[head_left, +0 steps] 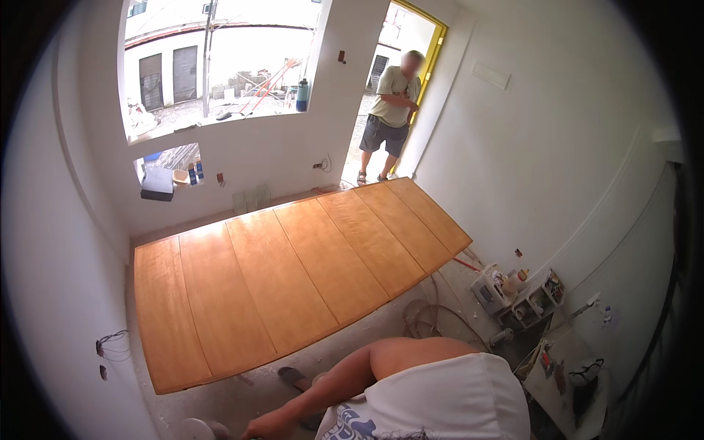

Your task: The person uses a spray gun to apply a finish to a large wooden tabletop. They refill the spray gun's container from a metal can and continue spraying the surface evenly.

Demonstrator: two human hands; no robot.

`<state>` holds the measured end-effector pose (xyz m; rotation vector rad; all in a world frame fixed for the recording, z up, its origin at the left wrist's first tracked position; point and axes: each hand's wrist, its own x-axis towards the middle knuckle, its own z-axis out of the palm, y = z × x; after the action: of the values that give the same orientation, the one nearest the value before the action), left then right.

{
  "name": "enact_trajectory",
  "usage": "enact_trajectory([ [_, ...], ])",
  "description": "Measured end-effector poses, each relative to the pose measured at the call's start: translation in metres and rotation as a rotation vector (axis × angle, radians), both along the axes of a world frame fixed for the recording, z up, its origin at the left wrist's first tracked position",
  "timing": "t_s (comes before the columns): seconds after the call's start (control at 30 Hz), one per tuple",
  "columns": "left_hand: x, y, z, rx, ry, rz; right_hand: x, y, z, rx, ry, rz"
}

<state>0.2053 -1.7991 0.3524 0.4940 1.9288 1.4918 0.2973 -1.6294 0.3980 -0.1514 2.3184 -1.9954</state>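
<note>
Head view shows neither of my own hands, so I cannot tell whether they are open or gripping, or which is nearer. Closest to me, a co-worker in a white shirt fills the lower edge; that person's outstretched hand reaches to the lower left, its grip lost at the frame's edge. Just beyond lies the orange-brown wooden panel, straight ahead of me, its long axis slanting from near left to far right, seams crossing it. I judge its near left corner the closest end; the far right end points toward the doorway, where a person stands.
</note>
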Motion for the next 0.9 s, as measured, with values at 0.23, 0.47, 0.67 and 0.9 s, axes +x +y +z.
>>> enact_trajectory([
  [0.23,0.021,0.039,0.053,0.254,0.037,0.055,0.061,-0.024,0.007,0.151,0.096,-0.197],
  [0.47,0.076,0.079,0.069,0.380,0.164,0.059,0.117,0.003,0.011,0.238,0.048,-0.274],
  [0.67,0.155,0.109,0.091,0.274,0.289,0.082,0.168,0.027,-0.024,0.285,0.253,-0.304],
  [0.9,0.209,0.132,0.060,0.483,0.216,0.167,0.242,0.046,0.011,0.310,0.076,-0.344],
])
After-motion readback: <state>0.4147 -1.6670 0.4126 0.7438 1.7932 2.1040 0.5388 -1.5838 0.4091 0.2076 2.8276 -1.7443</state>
